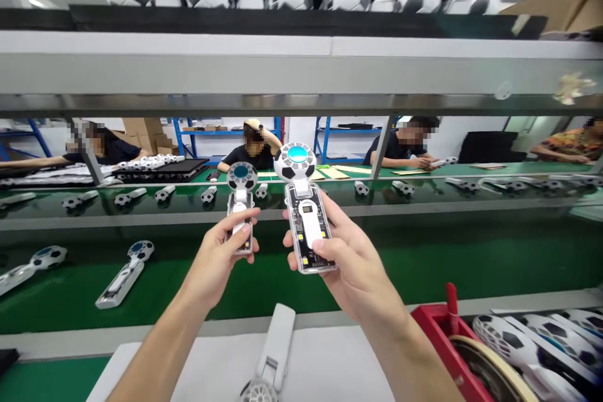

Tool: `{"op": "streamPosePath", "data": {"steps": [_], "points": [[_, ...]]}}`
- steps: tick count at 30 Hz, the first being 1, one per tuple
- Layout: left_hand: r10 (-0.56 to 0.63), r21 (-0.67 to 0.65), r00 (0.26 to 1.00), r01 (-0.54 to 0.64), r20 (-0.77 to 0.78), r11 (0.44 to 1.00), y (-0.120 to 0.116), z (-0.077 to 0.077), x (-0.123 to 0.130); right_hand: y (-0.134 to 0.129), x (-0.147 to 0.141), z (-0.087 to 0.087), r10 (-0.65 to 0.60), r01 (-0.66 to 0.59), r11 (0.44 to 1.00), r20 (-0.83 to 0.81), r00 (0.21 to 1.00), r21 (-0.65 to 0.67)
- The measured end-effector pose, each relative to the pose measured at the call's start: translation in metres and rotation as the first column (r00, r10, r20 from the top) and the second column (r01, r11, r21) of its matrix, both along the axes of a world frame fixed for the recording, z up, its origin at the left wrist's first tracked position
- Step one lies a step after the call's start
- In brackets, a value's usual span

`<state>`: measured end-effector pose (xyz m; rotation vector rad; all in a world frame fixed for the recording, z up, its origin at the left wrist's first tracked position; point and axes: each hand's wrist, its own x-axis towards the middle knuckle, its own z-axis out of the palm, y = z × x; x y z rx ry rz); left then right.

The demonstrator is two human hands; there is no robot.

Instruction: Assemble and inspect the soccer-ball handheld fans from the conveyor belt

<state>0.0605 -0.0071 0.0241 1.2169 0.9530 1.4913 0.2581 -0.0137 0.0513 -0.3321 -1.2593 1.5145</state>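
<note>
My left hand is closed around the handle of a handheld fan with a round black-and-white football-patterned head. My right hand grips a second handheld fan, upright and closer to me, its thumb on the lower handle. This handle has a clear cover over a black circuit board, a white strip and a small display; the head's centre shines blue. Both fans are raised over the green conveyor belt, side by side and apart. Below them, a white fan lies on a white sheet, its head partly cut off.
More football fans lie on the green belt and along its far side. At the right are a red tape dispenser and a stack of fans. A shelf with football heads crosses above. Several co-workers sit opposite.
</note>
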Motion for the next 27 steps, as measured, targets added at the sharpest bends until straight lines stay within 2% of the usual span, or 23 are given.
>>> {"op": "streamPosePath", "data": {"steps": [2,6,8,11,15,18,27], "points": [[0.028,0.035,1.0,-0.028,0.006,0.999,-0.004,0.006,-0.004,-0.002,-0.013,-0.008,0.092,-0.092,0.996,-0.004,0.996,-0.015],[-0.056,0.081,0.994,0.049,0.096,0.996,-0.005,0.01,-0.01,-0.01,-0.042,-0.024,0.304,-0.302,0.946,-0.006,0.953,-0.117],[-0.063,0.047,0.988,0.056,0.14,0.997,-0.005,0.011,-0.014,-0.015,-0.055,-0.032,0.339,-0.326,0.923,0.031,0.94,-0.203],[-0.012,-0.008,0.986,0.013,0.166,1.0,-0.004,0.011,-0.018,-0.018,-0.064,-0.043,0.363,-0.318,0.903,0.118,0.924,-0.287],[0.057,0.054,0.989,-0.065,0.133,0.996,-0.004,0.013,-0.018,-0.013,-0.061,-0.051,0.41,-0.376,0.911,0.26,0.874,-0.171],[0.089,0.09,0.992,-0.097,0.086,0.991,-0.006,0.015,-0.018,-0.008,-0.055,-0.05,0.459,-0.456,0.886,0.316,0.83,-0.087],[0.116,0.112,0.987,-0.129,0.113,0.985,-0.013,0.016,-0.01,-0.012,-0.051,-0.043,0.471,-0.477,0.876,0.335,0.816,-0.07]]}}
